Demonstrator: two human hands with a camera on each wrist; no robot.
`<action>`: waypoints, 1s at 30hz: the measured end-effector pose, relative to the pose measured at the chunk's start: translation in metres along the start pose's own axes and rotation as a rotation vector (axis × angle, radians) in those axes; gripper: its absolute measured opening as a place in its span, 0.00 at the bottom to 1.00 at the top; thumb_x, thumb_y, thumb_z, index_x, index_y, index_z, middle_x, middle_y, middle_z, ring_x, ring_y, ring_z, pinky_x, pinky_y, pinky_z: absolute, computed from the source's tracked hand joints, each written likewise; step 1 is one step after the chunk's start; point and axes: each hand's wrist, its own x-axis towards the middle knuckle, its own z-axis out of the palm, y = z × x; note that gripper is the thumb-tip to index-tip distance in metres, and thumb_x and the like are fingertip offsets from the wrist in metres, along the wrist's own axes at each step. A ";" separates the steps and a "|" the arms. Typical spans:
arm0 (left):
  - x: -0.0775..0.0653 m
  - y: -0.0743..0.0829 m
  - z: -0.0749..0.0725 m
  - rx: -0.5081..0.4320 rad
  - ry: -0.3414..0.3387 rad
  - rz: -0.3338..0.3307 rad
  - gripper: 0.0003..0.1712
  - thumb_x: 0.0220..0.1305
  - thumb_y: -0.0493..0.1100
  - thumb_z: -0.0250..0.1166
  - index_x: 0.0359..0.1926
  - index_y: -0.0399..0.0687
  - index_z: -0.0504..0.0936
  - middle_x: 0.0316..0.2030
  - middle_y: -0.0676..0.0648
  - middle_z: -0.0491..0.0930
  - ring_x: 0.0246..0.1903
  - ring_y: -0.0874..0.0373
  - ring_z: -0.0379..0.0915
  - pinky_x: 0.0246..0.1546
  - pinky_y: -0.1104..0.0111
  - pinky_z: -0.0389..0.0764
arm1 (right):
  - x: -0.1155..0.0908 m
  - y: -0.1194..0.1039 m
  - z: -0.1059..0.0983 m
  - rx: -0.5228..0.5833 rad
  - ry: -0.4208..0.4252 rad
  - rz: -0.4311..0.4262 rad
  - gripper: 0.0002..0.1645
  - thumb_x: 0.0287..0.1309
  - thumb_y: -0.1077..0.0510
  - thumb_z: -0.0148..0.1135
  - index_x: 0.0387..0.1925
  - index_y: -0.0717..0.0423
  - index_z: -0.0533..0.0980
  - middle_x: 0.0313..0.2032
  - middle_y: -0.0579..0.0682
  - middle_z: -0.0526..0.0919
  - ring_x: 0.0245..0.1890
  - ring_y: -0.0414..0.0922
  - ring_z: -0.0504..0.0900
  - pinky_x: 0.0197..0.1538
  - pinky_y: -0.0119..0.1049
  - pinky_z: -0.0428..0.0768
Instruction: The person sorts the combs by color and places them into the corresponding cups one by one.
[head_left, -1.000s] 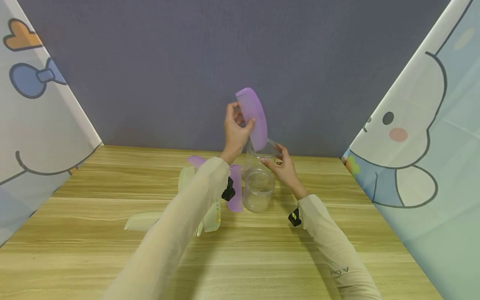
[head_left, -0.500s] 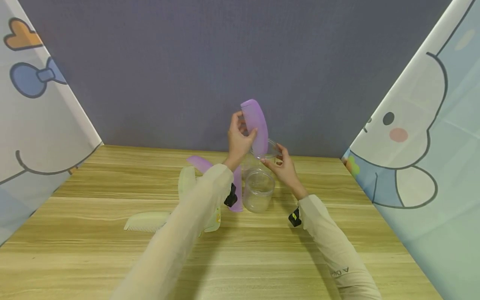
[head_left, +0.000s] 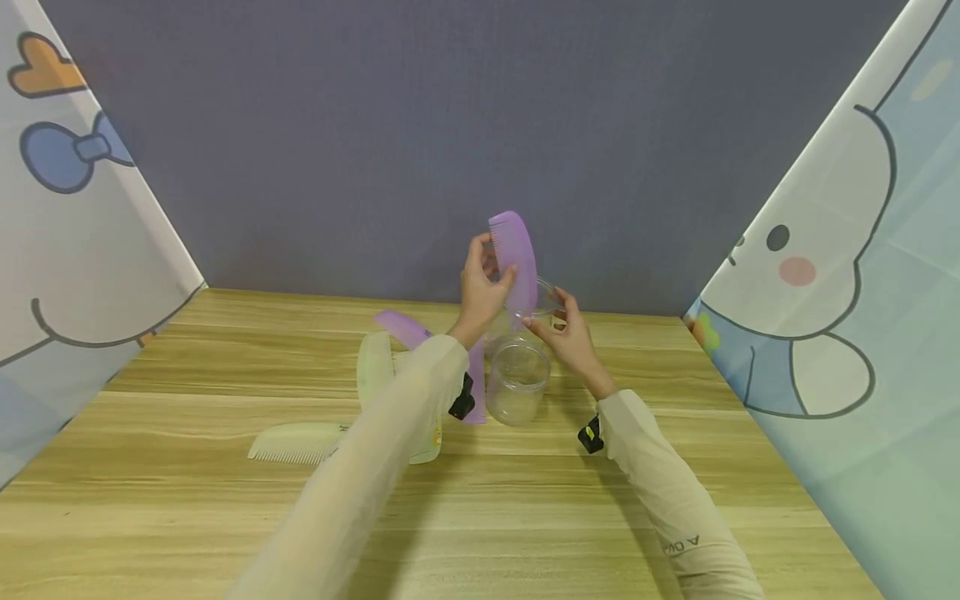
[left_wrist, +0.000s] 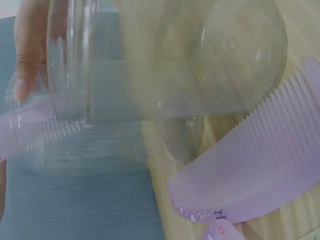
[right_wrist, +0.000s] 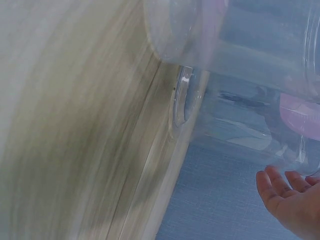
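Note:
My left hand [head_left: 483,292] pinches a purple comb [head_left: 516,258] upright, teeth toward the left. Its lower end dips into the mouth of the rear clear jar [right_wrist: 235,132]; in the right wrist view the rounded purple end [right_wrist: 302,116] shows through the wall. My right hand [head_left: 566,333] grips that jar near its rim, thumb in front and fingers at the right side. A second clear jar [head_left: 517,387] stands just in front of it.
On the wooden table [head_left: 600,508], left of the jars, lie another purple comb [left_wrist: 255,155], a further purple comb [head_left: 401,327] and pale green combs [head_left: 296,442], some overlapping. My left sleeve covers part of them. A dark grey panel [head_left: 337,167] rises behind.
My left hand has lowered the purple comb and shifted it slightly right, so its end sits deeper in the rear jar. The right hand has kept its grip in place.

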 end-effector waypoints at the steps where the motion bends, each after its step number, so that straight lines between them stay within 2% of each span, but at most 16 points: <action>1: 0.000 -0.001 0.000 -0.003 0.000 0.004 0.28 0.56 0.27 0.59 0.56 0.40 0.61 0.44 0.35 0.76 0.42 0.43 0.77 0.43 0.61 0.81 | -0.002 -0.005 -0.001 0.006 -0.005 -0.001 0.49 0.53 0.50 0.64 0.67 0.61 0.48 0.67 0.60 0.57 0.61 0.60 0.63 0.61 0.55 0.65; 4: -0.001 -0.002 0.000 0.013 0.005 0.022 0.24 0.58 0.27 0.57 0.55 0.38 0.62 0.43 0.34 0.76 0.43 0.44 0.76 0.44 0.62 0.80 | -0.008 -0.021 -0.003 0.019 -0.017 -0.003 0.47 0.55 0.55 0.62 0.67 0.66 0.47 0.66 0.64 0.56 0.61 0.64 0.62 0.61 0.58 0.64; 7: -0.004 0.005 -0.001 0.031 0.004 0.031 0.22 0.59 0.28 0.55 0.55 0.35 0.62 0.43 0.32 0.76 0.44 0.43 0.75 0.47 0.61 0.79 | -0.015 -0.038 -0.005 0.033 -0.027 -0.003 0.46 0.55 0.59 0.61 0.66 0.70 0.46 0.66 0.67 0.55 0.61 0.67 0.60 0.61 0.60 0.62; 12: -0.010 0.022 -0.004 0.055 -0.036 0.009 0.21 0.62 0.29 0.54 0.55 0.29 0.62 0.45 0.29 0.74 0.46 0.40 0.73 0.49 0.57 0.77 | -0.015 -0.037 -0.005 0.039 -0.034 0.000 0.46 0.55 0.59 0.61 0.66 0.69 0.46 0.66 0.66 0.55 0.61 0.67 0.60 0.62 0.59 0.62; 13: -0.010 0.022 -0.004 0.061 -0.040 0.002 0.21 0.62 0.29 0.54 0.55 0.29 0.62 0.45 0.29 0.74 0.46 0.40 0.73 0.49 0.58 0.77 | -0.015 -0.037 -0.005 0.039 -0.036 0.001 0.46 0.56 0.58 0.61 0.66 0.69 0.46 0.66 0.66 0.55 0.61 0.66 0.60 0.62 0.59 0.62; 21: 0.003 -0.008 -0.003 0.086 -0.042 -0.039 0.23 0.60 0.32 0.57 0.56 0.38 0.63 0.45 0.35 0.75 0.43 0.44 0.76 0.46 0.62 0.79 | -0.015 -0.037 -0.004 0.032 -0.029 -0.002 0.46 0.55 0.59 0.61 0.66 0.69 0.46 0.66 0.67 0.55 0.61 0.66 0.60 0.62 0.59 0.62; 26: 0.005 -0.008 -0.004 0.115 -0.057 -0.023 0.26 0.58 0.30 0.58 0.57 0.43 0.63 0.44 0.38 0.75 0.41 0.47 0.76 0.43 0.65 0.80 | -0.012 -0.032 -0.004 0.025 -0.024 0.000 0.46 0.55 0.58 0.62 0.66 0.68 0.47 0.65 0.67 0.55 0.61 0.65 0.61 0.61 0.59 0.63; 30: 0.003 -0.001 -0.006 0.111 -0.088 0.006 0.32 0.57 0.26 0.57 0.62 0.45 0.61 0.44 0.35 0.74 0.39 0.43 0.77 0.42 0.61 0.81 | -0.005 -0.016 -0.003 0.032 -0.025 0.006 0.48 0.54 0.55 0.63 0.67 0.64 0.47 0.66 0.64 0.56 0.61 0.64 0.61 0.61 0.59 0.63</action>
